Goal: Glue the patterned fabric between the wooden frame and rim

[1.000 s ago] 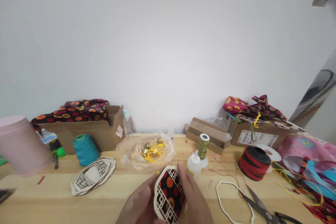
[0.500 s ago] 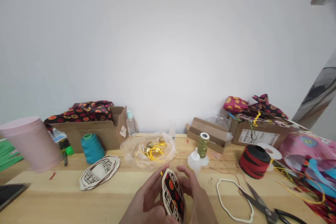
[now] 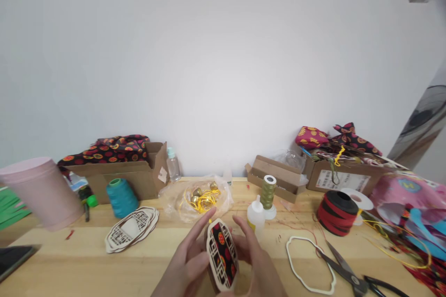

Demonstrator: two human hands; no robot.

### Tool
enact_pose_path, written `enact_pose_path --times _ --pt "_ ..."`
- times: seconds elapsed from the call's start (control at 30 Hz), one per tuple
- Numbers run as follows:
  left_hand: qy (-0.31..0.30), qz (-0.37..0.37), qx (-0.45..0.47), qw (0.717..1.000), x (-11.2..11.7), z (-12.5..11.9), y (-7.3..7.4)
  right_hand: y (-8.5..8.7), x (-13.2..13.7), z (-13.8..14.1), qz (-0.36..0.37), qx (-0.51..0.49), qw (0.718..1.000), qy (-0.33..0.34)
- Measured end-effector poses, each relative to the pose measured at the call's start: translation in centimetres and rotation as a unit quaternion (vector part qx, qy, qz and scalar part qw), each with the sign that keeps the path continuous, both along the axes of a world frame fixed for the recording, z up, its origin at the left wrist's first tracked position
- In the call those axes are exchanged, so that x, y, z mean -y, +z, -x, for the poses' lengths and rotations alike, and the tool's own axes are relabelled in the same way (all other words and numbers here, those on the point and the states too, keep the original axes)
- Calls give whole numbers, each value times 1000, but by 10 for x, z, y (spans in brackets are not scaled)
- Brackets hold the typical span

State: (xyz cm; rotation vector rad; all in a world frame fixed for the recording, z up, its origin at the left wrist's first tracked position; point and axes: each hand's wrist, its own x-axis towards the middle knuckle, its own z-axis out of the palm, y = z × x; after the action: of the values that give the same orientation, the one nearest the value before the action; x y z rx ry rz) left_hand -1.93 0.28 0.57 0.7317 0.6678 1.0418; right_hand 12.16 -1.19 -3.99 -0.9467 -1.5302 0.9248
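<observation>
Between my two hands stands a layered wooden ornament (image 3: 223,253), tilted on edge, with pale fretwork over black fabric patterned in red and orange. My left hand (image 3: 190,260) grips its left side, thumb along the edge. My right hand (image 3: 252,257) closes round its right side, with the index finger raised near the top; part of those fingers is hidden behind the piece. Just beyond my hands lies a clear plastic bag (image 3: 177,199) holding gold bells (image 3: 197,192) and yellow cord (image 3: 205,202). A white squeeze bottle (image 3: 256,216) stands close to my right hand.
Left are stacked fretwork panels (image 3: 130,231), a teal thread cone (image 3: 121,198), a pink bin (image 3: 43,192) and a cardboard box (image 3: 114,181). Right lie a thin wooden frame (image 3: 289,255), open scissors (image 3: 343,269), a red-and-black ribbon roll (image 3: 337,213) and an olive thread spool (image 3: 268,192).
The ornament has shifted slightly left and turned so more of its patterned front shows. My left thumb now lies along its edge, and my right fingers have moved a little.
</observation>
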Motion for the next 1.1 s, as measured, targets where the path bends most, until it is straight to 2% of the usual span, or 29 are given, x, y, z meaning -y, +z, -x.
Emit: enact_pose_path --times 0.3,0.4,0.47,0.63,0.8,0.97,1.1 --pt "10 22 30 999 1 -7 6 -8 2 9 -26 -12 999 -41" --pt "13 21 40 999 2 -9 3 -9 4 10 -38 7 996 -80" --pt "12 19 45 999 1 -8 2 -6 4 9 -47 21 994 -96" --pt "-34 54 106 992 -7 0 2 13 5 -5 -101 85 990 -52" --pt "-103 123 180 971 -13 8 -2 27 6 -14 -215 180 946 -161" --pt "-118 170 206 956 -10 6 -4 35 5 -9 -288 225 913 -182" --pt "-132 151 202 959 -3 -2 -1 37 7 -12 -351 269 880 -176"
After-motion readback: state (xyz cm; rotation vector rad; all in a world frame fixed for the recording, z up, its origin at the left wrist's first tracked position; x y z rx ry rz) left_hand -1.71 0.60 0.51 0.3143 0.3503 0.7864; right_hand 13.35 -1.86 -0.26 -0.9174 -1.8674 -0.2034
